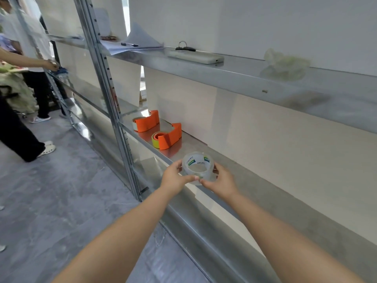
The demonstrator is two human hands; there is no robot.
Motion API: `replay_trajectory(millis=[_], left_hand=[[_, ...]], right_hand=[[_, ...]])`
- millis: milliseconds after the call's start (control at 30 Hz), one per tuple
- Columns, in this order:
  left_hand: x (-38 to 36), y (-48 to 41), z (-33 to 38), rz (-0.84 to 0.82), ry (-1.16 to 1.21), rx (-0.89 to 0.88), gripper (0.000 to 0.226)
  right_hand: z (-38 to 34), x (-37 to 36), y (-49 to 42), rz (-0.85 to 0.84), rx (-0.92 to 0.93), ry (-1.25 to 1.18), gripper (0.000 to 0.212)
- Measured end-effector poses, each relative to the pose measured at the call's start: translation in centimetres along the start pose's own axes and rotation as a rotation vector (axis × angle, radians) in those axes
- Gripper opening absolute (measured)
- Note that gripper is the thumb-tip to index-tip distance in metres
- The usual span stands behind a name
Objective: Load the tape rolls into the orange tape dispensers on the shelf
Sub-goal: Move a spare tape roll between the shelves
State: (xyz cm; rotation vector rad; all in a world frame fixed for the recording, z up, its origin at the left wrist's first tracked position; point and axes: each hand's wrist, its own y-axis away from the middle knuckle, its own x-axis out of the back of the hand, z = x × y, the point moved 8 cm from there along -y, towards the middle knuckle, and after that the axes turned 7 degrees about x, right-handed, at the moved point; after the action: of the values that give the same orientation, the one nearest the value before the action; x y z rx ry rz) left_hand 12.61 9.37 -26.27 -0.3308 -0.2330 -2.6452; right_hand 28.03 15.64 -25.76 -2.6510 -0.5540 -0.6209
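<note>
A long metal shelf (240,166) runs from ten o'clock down to four o'clock. On it, at eleven o'clock from the hands, sit two orange tape dispensers (167,135), each already holding a roll. Left hand (175,177) and right hand (221,181) both grip a clear tape roll (197,167) just above the shelf's front edge.

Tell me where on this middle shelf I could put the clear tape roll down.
Both hands hold the clear tape roll over the grey metal middle shelf. The shelf looks bare to the right of the roll, along the white back wall. It is crowded to the left, where two orange tape dispensers sit close together.
</note>
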Motion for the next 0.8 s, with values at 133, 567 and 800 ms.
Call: replay_trajectory(millis=[133, 567, 800], left_hand=[[0.6, -4.2, -0.3, -0.026, 0.002, 0.000, 0.070], [1.2, -13.3, -2.5, -0.154, -0.120, 0.047, 0.093], [1.1, -16.8, -2.4, -0.249, -0.235, -0.010, 0.085]], right_hand=[[0.7, -1.3, -3.4, 0.011, -0.016, 0.015, 0.049], [4.0, -5.6, -9.4, 0.064, -0.134, 0.035, 0.051], [5.6, -7.0, -10.6, 0.161, -0.244, 0.008, 0.053]])
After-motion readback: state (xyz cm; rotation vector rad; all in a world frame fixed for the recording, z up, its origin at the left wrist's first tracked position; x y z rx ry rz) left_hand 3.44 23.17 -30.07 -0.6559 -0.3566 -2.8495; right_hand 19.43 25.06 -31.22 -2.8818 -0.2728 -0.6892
